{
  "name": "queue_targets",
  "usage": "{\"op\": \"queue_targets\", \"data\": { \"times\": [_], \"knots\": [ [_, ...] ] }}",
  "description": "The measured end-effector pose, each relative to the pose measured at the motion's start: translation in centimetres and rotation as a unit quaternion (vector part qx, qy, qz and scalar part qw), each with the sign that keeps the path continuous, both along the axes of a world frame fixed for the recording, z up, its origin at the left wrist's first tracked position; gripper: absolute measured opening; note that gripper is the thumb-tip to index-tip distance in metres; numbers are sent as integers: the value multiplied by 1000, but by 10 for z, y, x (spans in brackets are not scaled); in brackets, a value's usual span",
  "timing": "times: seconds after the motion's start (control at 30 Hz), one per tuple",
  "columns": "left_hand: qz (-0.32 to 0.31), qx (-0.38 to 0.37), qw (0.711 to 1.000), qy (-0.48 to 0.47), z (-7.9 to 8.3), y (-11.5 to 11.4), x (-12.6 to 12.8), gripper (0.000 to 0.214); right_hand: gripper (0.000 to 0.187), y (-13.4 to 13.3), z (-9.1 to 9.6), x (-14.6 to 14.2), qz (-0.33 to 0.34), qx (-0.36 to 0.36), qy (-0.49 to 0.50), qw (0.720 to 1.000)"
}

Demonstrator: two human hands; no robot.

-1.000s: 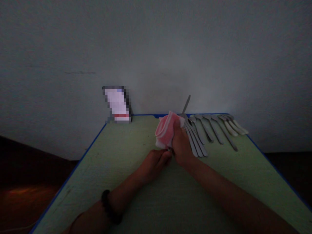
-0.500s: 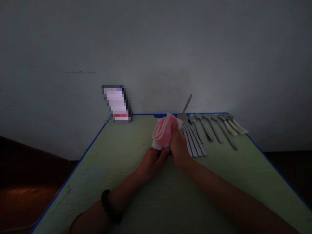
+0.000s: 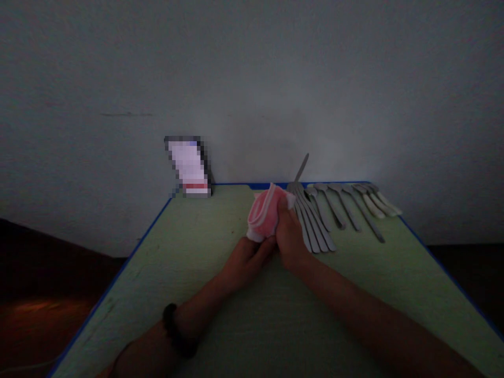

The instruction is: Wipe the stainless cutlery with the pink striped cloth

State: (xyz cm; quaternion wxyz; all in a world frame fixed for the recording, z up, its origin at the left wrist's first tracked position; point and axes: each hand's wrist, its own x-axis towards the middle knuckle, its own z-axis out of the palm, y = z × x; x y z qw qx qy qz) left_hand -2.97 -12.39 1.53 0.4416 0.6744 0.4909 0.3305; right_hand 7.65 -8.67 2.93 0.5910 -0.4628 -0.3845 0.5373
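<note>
A pink cloth (image 3: 264, 214) with white edges is bunched between my hands above the table. My right hand (image 3: 291, 236) is closed round the cloth, thumb on top. Just below it, my left hand (image 3: 250, 258) is closed with its thumb by the cloth's lower edge. The slim end of a metal piece of cutlery (image 3: 302, 167) sticks up beyond the cloth, in line with my left thumb. Its middle and lower end are hidden by the cloth and my hands, so its kind does not show.
Right of my hands lie several metal pieces with flat handles (image 3: 321, 239), several spoons (image 3: 334, 202) and some light-handled cutlery (image 3: 380, 205). A blurred phone-like screen (image 3: 191, 168) leans at the back left. The green table (image 3: 189, 236) has blue edges and meets a grey wall (image 3: 252, 79).
Both hands keep their hold with the cloth almost in place. The protruding metal end has shifted very slightly left and down.
</note>
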Motion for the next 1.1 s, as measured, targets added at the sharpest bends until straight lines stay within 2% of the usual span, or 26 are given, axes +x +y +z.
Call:
{"op": "queue_targets", "data": {
  "times": [0.1,0.17,0.3,0.43,0.53,0.7,0.8,0.93,1.1],
  "knots": [
    [-7,2,1000,30,3,0,0,44,58,3,1,1,-8,-25,-19,999],
    [-14,8,999,42,6,-1,0,45,57,7,3,4,-13,-15,-17,1000],
    [-34,20,998,39,11,-3,2,44,50,17,5,9,-20,30,46,998],
    [-18,1,1000,15,11,-2,2,39,46,20,6,10,-20,39,84,995],
    [-21,-2,1000,0,8,-1,1,35,48,14,8,8,-24,6,56,998],
    [-11,-7,1000,21,2,1,1,42,48,2,9,4,-40,-28,-25,999],
    [-16,25,998,63,2,1,1,40,47,2,5,3,-43,-49,-20,998],
    [-57,58,991,106,5,-3,1,38,48,13,3,8,-13,2,18,1000],
    [-107,67,985,119,11,-11,2,34,47,28,10,19,-31,49,79,995]
  ]
}}
